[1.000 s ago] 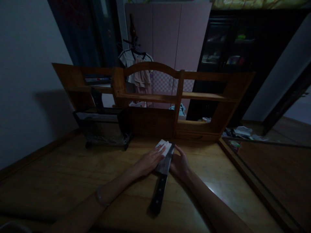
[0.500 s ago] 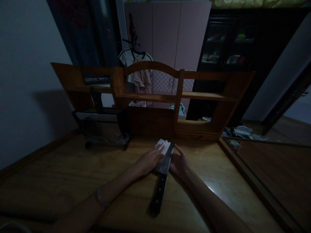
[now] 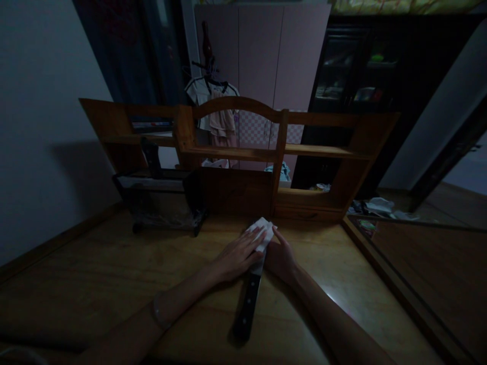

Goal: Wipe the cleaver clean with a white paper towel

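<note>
A cleaver with a black handle (image 3: 245,309) lies on the wooden desk (image 3: 114,284), its handle pointing toward me. A white folded tissue (image 3: 264,230) lies over the blade. My left hand (image 3: 238,253) rests flat on the tissue and blade, fingers stretched out. My right hand (image 3: 281,256) rests against the blade's right edge, its fingers curved along it. Most of the blade is hidden under the tissue and my hands.
A wooden shelf unit (image 3: 281,152) stands along the back of the desk. A dark rack (image 3: 155,197) stands at its left, by the wall. The desk's right edge (image 3: 380,263) drops off to the floor. Papers (image 3: 376,207) lie beyond it. The room is dim.
My left hand has slid the tissue to the right, across the blade, so it now covers more of the metal. The knife and my right hand have hardly shifted.
</note>
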`<state>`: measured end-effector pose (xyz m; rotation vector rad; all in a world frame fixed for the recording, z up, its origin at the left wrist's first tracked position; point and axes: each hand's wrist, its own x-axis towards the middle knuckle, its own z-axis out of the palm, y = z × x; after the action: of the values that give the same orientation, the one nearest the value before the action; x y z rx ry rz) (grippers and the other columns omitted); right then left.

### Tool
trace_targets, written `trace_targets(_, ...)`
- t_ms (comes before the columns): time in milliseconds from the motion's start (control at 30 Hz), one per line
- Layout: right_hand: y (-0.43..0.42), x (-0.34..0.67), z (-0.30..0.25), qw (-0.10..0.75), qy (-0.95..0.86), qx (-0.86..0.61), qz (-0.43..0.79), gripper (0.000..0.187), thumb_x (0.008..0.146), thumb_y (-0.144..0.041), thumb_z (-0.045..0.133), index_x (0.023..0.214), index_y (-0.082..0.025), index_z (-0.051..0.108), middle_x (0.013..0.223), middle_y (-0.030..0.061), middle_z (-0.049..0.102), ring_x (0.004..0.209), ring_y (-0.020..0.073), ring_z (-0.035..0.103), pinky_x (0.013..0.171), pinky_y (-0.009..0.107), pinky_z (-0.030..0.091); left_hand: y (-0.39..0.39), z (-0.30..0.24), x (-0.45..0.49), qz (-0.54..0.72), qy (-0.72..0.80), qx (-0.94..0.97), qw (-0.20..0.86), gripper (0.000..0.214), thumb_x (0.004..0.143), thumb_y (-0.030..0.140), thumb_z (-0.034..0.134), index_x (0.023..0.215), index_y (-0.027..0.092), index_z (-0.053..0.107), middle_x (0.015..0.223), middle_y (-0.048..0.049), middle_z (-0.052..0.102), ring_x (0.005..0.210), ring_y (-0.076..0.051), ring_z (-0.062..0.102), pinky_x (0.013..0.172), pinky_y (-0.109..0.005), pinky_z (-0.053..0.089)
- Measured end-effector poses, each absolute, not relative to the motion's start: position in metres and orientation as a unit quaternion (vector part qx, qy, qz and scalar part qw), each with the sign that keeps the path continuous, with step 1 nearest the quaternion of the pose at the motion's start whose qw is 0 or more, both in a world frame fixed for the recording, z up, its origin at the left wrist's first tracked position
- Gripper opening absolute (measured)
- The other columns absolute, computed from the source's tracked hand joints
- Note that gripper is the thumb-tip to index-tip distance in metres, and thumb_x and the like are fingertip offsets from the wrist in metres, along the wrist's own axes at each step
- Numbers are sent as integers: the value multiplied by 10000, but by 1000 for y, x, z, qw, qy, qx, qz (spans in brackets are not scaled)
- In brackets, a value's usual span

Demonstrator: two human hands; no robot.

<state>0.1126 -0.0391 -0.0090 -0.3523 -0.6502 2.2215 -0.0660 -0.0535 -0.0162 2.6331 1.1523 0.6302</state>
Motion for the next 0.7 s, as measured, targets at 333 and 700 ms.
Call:
trace_targets(333, -44, 104, -11, 384, -325, -137, 854, 504, 969, -512, 423, 1281, -153, 586, 1085, 98, 720, 1036, 248, 659, 979, 397, 450, -49, -15, -69, 235, 402, 879, 97, 555, 1054, 473, 203, 1575, 288, 150, 1631, 37, 103, 1504, -158, 107, 1243, -357, 142)
trace_targets(700, -42, 107, -16, 377, -310, -149, 860, 509, 974, -514, 423, 1243, -127, 613, 1010, 115, 739, 961, 258, 684, 953, 416, 475, -39, -35, -78, 272, 489, 824, 93, 625, 1034, 531, 235, 1578, 236, 145, 1627, -37, 94, 1500, -204, 124, 1238, -417, 148)
